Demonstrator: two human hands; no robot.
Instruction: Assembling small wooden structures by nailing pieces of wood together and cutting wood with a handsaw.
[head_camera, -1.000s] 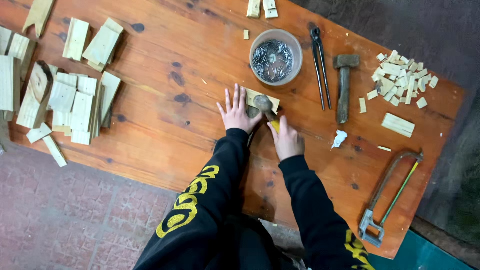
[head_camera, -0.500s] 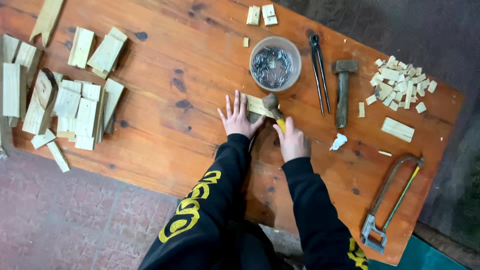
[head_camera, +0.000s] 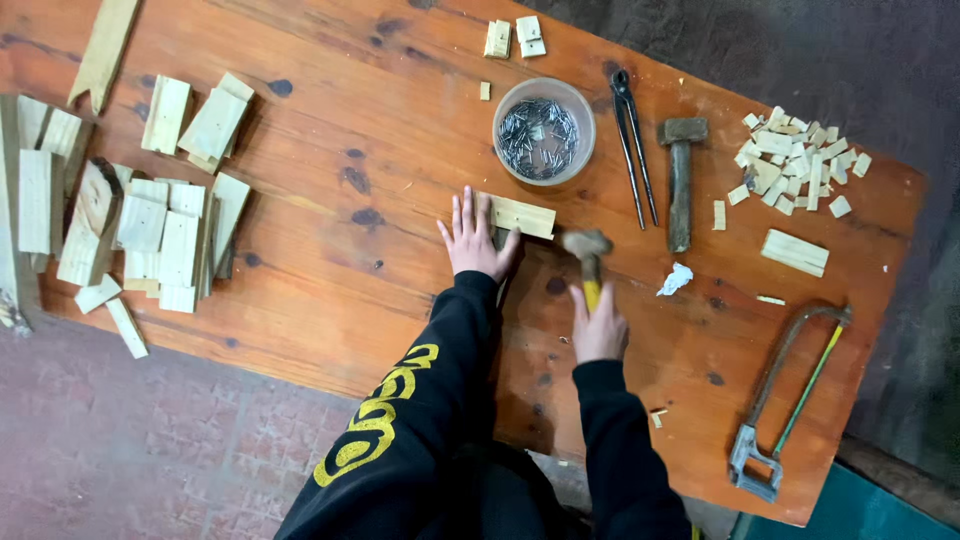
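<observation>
- The left hand (head_camera: 472, 243) lay flat, fingers spread, pressing the near end of a small wooden block (head_camera: 520, 215) on the worktop (head_camera: 330, 120).
- The right hand (head_camera: 598, 325) was closed around the yellow handle of a hammer (head_camera: 588, 255), its head just beside the block.
- A bowl of nails (head_camera: 543, 131) stood just beyond.
- For a clean strike, fingers should stay clear of the head's path and the block held firmly.

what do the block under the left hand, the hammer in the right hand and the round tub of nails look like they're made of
Block: pale raw wood, unvarnished, with faint grain. Hammer: dull grey head, likely metal; the handle shows yellow above the right hand, material unclear. Tub: translucent whitish wall, probably plastic, holding shiny grey nails, likely steel. The left hand lies flat against the block.
</observation>
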